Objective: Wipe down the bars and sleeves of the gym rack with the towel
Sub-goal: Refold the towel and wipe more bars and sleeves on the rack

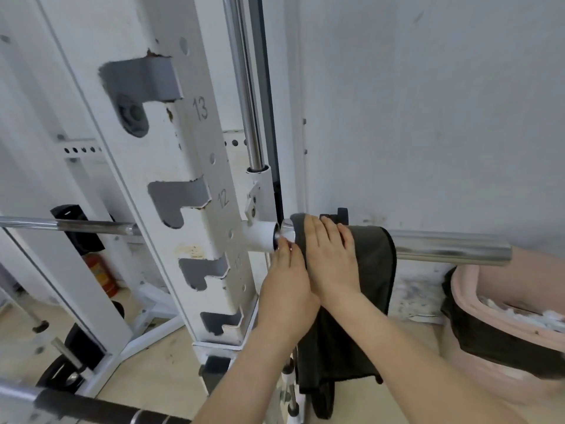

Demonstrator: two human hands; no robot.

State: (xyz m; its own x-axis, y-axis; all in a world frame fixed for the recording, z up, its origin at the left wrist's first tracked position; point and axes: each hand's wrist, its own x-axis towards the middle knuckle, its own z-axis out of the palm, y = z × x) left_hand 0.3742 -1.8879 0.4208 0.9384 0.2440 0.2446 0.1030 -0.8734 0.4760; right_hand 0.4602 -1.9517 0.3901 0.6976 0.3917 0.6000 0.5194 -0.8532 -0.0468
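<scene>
**A:** What is met first, at the left?

**B:** The bar shaft [76,225] is seen running level behind the white upright [189,191] (the one with the numbered slots). The same line is carried on past the upright as the chrome sleeve [443,247].

**A:** And where is the towel found?

**B:** The towel [370,270] is draped over the sleeve's inner end, just beside the collar [286,229]. Most of its length is seen hanging toward the floor.

**A:** How are the grips set?

**B:** The left hand [287,286] is held up from below, with its fingertips [284,244] laid at the collar by the towel's edge. Whether that edge is pinched cannot be told. The right hand [331,258] is spread flat, with fingers straight and close together, and is pressed on the towel over the top of the sleeve. Its wrist is crossed over the back of the left hand.

**A:** Which relation is the coming move judged to turn on?

**B:** The sleeve's long axis. It is laid level, left to right, and nearly all the bare chrome is found to the right of the grip, out to the free end near the pink bin [535,264]. A slide along that axis, away from the upright, seems to be what is called for. The right hand is the nearer one to that stretch, while the left is better placed for the collar.
</scene>
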